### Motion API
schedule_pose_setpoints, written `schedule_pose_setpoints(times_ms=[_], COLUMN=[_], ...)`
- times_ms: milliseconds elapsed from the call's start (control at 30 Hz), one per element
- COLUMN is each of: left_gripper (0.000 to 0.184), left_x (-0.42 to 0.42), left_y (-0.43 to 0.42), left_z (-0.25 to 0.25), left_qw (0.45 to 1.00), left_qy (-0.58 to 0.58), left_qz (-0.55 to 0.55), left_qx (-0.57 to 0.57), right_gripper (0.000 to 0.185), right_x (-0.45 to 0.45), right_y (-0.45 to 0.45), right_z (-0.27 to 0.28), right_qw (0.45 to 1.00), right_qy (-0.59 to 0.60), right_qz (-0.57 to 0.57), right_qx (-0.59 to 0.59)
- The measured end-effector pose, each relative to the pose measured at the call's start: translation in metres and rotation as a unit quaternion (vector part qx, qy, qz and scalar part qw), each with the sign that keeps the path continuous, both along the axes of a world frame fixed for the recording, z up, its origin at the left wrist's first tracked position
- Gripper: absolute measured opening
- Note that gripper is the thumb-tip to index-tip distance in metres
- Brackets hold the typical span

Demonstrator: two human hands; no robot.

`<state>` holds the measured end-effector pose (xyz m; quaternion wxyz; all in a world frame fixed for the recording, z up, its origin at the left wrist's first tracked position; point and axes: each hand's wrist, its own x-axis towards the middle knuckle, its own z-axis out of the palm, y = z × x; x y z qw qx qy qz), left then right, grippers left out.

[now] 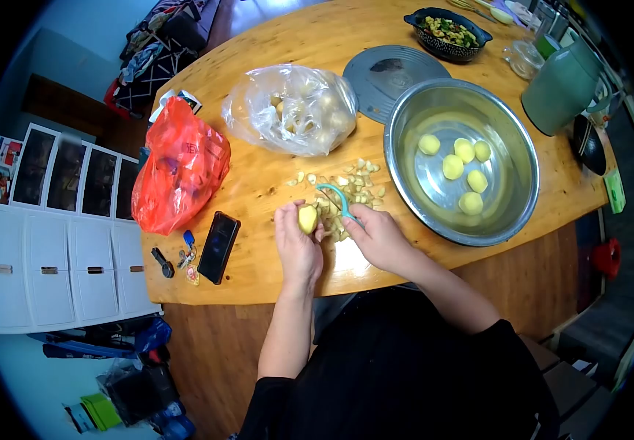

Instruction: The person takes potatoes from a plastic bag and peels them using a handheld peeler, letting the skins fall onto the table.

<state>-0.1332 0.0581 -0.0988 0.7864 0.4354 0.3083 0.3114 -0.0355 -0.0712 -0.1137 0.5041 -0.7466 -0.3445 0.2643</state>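
My left hand [300, 246] holds a yellow, partly peeled potato [308, 218] near the table's front edge. In my right hand [383, 240] is a teal peeler [342, 199], its head just above and right of the potato, apart from it. A heap of peelings [361, 183] lies on the wooden table behind and beneath the hands. To the right, a large steel bowl [403, 187] contains several peeled potatoes [452, 167]. Behind the peelings, a clear plastic bag [291, 110] holds several unpeeled potatoes.
On the left are a red plastic bag [181, 169], a black phone [218, 247], and keys [186, 257]. A round grey mat [390, 73] lies behind the bowl. Farther back stand a dark dish of food [449, 35] and a green jug [562, 86].
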Motion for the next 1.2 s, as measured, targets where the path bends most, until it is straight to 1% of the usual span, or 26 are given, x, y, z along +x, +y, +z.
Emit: schedule_pose_setpoints(times_ms=[100, 200, 267, 333, 433, 467, 500, 567, 633, 800, 867, 933, 967, 1067, 1133, 1200], left_gripper=[0.025, 0.028, 0.029, 0.03, 0.028, 0.028, 0.027, 0.025, 0.024, 0.021, 0.021, 0.021, 0.021, 0.022, 0.023, 0.023], left_x=[0.004, 0.006, 0.005, 0.007, 0.006, 0.004, 0.001, -0.001, 0.001, 0.004, 0.004, 0.002, 0.0, 0.0, 0.0, -0.003], left_y=[0.003, 0.002, 0.001, -0.003, -0.005, -0.004, -0.003, 0.005, 0.009, 0.006, 0.001, 0.007, 0.009, 0.004, 0.007, 0.008], left_z=[0.0, -0.004, -0.013, -0.009, -0.01, -0.012, -0.013, -0.012, -0.009, -0.014, -0.01, -0.027, -0.034, -0.022, -0.013, -0.011], left_qw=[1.0, 0.999, 0.997, 0.997, 0.994, 0.993, 0.992, 0.99, 0.994, 0.995, 0.993, 0.981, 0.973, 0.975, 0.98, 0.982], left_qy=[0.019, 0.02, -0.002, 0.029, 0.049, 0.051, 0.042, 0.022, 0.02, 0.046, 0.063, 0.073, 0.078, 0.037, 0.047, 0.057], left_qz=[-0.003, 0.001, 0.008, 0.031, 0.05, 0.054, 0.035, -0.004, 0.014, 0.027, 0.033, 0.061, 0.075, 0.058, 0.044, 0.046], left_qx=[0.014, 0.049, 0.071, 0.07, 0.086, 0.095, 0.11, 0.142, 0.111, 0.086, 0.09, 0.167, 0.205, 0.212, 0.19, 0.176], right_gripper=[0.022, 0.021, 0.02, 0.019, 0.019, 0.02, 0.02, 0.021, 0.021, 0.016, 0.017, 0.018, 0.018, 0.019, 0.019, 0.019], right_x=[-0.005, -0.014, -0.023, -0.027, -0.025, -0.016, -0.007, -0.001, 0.002, -0.022, -0.027, -0.028, -0.025, -0.011, -0.002, -0.003], right_y=[0.003, 0.002, 0.002, 0.002, 0.002, 0.003, 0.003, -0.001, -0.003, 0.001, 0.003, 0.003, 0.003, 0.003, 0.002, 0.003], right_z=[0.009, 0.013, 0.013, 0.01, 0.012, 0.012, 0.012, 0.011, 0.011, 0.017, 0.018, 0.017, 0.015, 0.01, 0.007, 0.012], right_qw=[0.999, 0.988, 0.979, 0.971, 0.973, 0.979, 0.98, 0.987, 0.992, 0.979, 0.976, 0.973, 0.973, 0.976, 0.98, 0.99], right_qy=[-0.024, -0.156, -0.201, -0.236, -0.228, -0.202, -0.174, -0.15, -0.125, -0.204, -0.216, -0.229, -0.228, -0.213, -0.189, -0.136], right_qz=[-0.022, -0.015, -0.007, 0.003, -0.003, -0.004, -0.005, -0.024, -0.034, -0.005, 0.003, 0.01, 0.015, 0.014, -0.012, -0.01], right_qx=[-0.002, -0.01, 0.024, 0.042, 0.013, -0.041, -0.095, -0.048, -0.002, 0.028, 0.022, 0.028, 0.007, -0.043, -0.054, -0.044])
